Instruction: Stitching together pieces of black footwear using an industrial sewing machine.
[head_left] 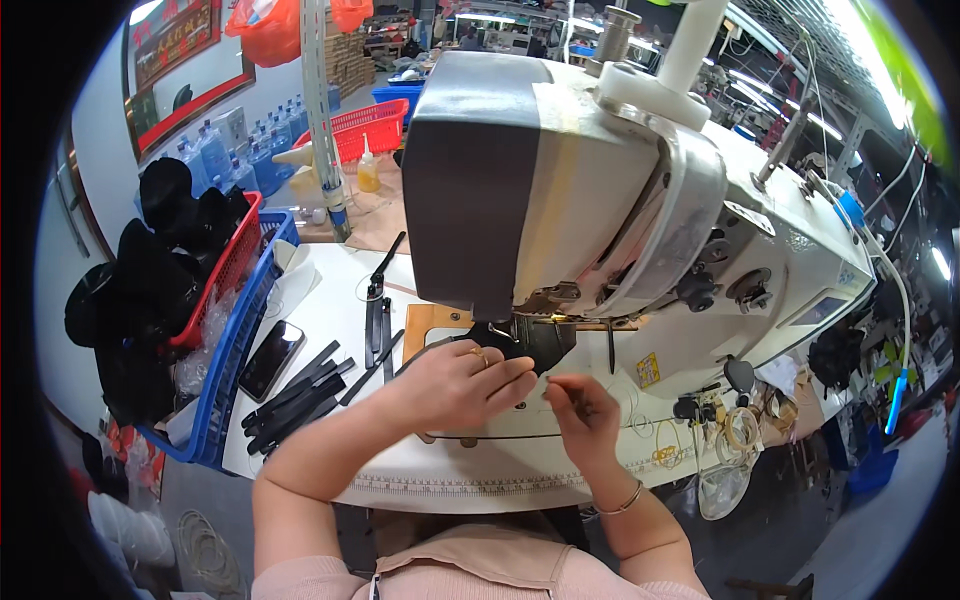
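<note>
A white sewing machine (590, 200) with a dark grey end cover stands in front of me. Under its needle area lies a piece of black material (550, 345), partly hidden by my fingers. My left hand (465, 388), a ring on one finger, is closed just in front of the needle, its fingertips at the edge of that material. Whatever it grips is hidden. Close by on the right, my right hand (585, 415) is raised with thumb and forefinger pinched together. Anything between them is too small to name.
Black strips (300, 400) and a phone (271, 360) lie on the white tabletop (470, 490) at left. Beyond them, a blue crate (235, 355) and a red basket (215, 280) hold black pieces. A small oil bottle (367, 170) stands behind. Tape rolls (740, 428) sit at right.
</note>
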